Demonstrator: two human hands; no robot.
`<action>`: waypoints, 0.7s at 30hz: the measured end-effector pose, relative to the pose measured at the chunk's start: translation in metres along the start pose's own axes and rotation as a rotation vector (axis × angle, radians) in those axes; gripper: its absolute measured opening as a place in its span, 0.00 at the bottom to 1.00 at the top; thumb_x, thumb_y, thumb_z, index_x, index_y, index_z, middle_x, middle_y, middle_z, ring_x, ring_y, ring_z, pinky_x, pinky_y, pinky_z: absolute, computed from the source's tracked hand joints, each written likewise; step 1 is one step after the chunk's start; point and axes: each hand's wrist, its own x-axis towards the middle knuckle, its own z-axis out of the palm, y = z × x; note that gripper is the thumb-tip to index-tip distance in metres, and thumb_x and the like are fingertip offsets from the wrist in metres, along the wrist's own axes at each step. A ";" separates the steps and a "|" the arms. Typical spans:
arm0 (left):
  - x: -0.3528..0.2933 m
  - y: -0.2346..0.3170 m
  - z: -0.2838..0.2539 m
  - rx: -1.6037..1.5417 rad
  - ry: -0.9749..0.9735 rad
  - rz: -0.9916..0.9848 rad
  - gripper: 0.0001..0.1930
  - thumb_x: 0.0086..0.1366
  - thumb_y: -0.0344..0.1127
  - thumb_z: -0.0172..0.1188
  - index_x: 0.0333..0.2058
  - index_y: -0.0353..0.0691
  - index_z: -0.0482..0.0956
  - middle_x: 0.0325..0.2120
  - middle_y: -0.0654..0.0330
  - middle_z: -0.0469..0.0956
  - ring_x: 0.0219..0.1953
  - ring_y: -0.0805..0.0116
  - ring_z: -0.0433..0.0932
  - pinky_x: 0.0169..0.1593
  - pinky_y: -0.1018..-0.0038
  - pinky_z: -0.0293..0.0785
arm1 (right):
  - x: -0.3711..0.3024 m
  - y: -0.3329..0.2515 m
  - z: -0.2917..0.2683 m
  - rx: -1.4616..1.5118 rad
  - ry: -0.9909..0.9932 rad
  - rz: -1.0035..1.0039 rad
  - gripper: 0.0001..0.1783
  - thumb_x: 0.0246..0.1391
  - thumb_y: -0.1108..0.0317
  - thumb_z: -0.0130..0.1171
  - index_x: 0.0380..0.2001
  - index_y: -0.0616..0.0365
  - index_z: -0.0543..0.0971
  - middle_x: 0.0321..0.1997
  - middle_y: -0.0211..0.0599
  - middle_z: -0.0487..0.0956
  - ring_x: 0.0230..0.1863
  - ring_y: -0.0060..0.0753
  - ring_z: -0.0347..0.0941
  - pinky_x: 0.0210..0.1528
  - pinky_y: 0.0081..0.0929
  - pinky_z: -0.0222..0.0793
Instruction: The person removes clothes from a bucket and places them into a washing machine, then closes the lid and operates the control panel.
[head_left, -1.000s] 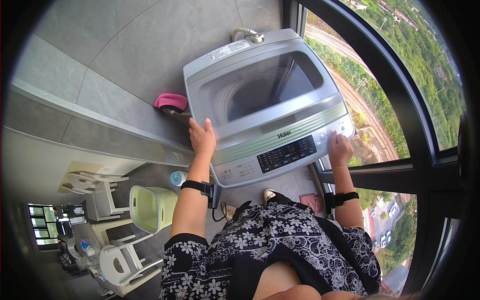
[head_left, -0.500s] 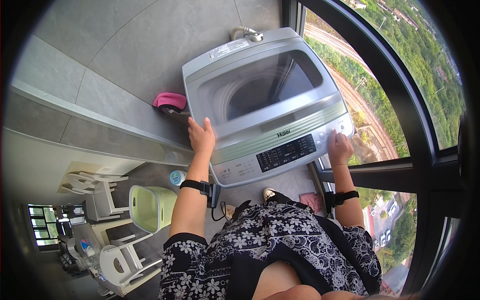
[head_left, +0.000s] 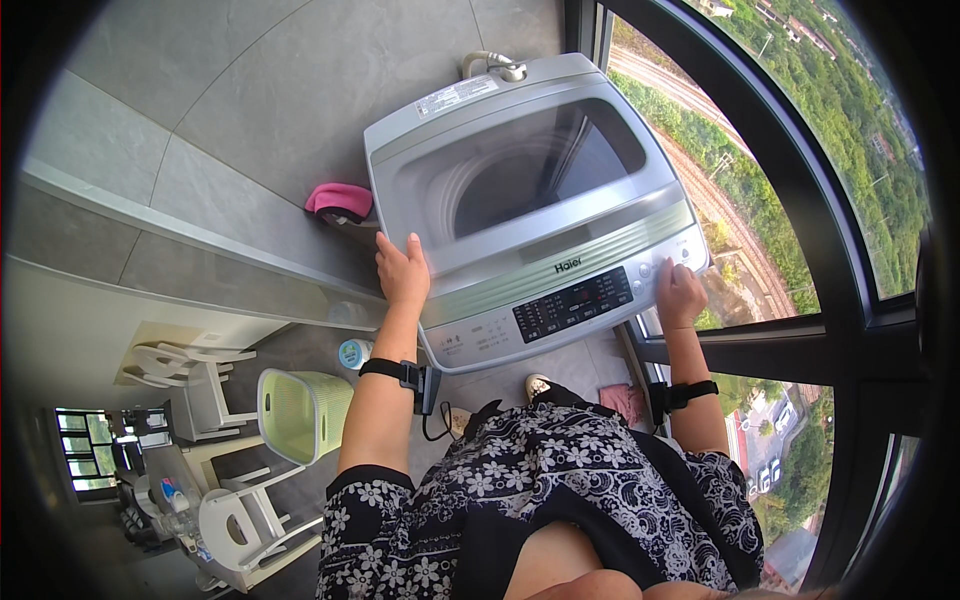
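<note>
A silver-grey top-loading washing machine (head_left: 455,262) stands in front of me, its lid (head_left: 520,170) down with a dark see-through window. My left hand (head_left: 403,270) rests at the machine's left edge, thumb apart from the fingers, holding nothing. On the right end of the front control strip, by the round buttons (head_left: 643,271), is my right hand (head_left: 681,293). Its fingers are curled in, and one digit points up at the strip; whether it presses a button I cannot tell. A black control panel (head_left: 572,305) lies between my hands.
A pink-and-black cloth item (head_left: 340,202) sits beside the machine's left side. A pale green basket (head_left: 305,415), a blue-and-white tub (head_left: 354,353) and white chairs (head_left: 230,525) are at lower left. Dark-framed windows (head_left: 780,110) line the right. A pink cloth (head_left: 622,402) lies on the floor.
</note>
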 end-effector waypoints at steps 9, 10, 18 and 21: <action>0.002 0.004 0.001 -0.008 0.000 -0.014 0.33 0.59 0.50 0.45 0.55 0.33 0.50 0.47 0.42 0.63 0.48 0.46 0.64 0.50 0.61 0.62 | 0.003 0.001 0.000 0.023 -0.005 0.008 0.18 0.47 0.62 0.53 0.07 0.52 0.65 0.11 0.35 0.67 0.12 0.40 0.64 0.13 0.35 0.56; 0.002 0.005 0.000 -0.013 -0.002 -0.027 0.33 0.59 0.50 0.45 0.55 0.33 0.50 0.47 0.42 0.63 0.48 0.47 0.64 0.50 0.62 0.62 | 0.005 0.000 0.001 0.014 -0.008 0.010 0.19 0.47 0.62 0.53 0.07 0.52 0.65 0.11 0.35 0.67 0.12 0.40 0.63 0.13 0.35 0.56; 0.008 -0.023 -0.004 -0.218 -0.115 0.017 0.35 0.58 0.48 0.49 0.58 0.36 0.47 0.51 0.44 0.60 0.52 0.51 0.62 0.53 0.66 0.58 | -0.001 0.000 0.004 0.023 -0.085 0.029 0.19 0.48 0.60 0.52 0.08 0.53 0.65 0.13 0.34 0.69 0.15 0.40 0.65 0.15 0.36 0.57; 0.002 -0.056 -0.025 -0.673 -0.336 -0.135 0.34 0.59 0.45 0.51 0.58 0.37 0.46 0.53 0.47 0.59 0.55 0.60 0.60 0.54 0.71 0.58 | -0.001 -0.003 -0.009 0.207 -0.213 0.086 0.21 0.51 0.60 0.51 0.09 0.58 0.65 0.12 0.39 0.67 0.14 0.41 0.61 0.17 0.35 0.55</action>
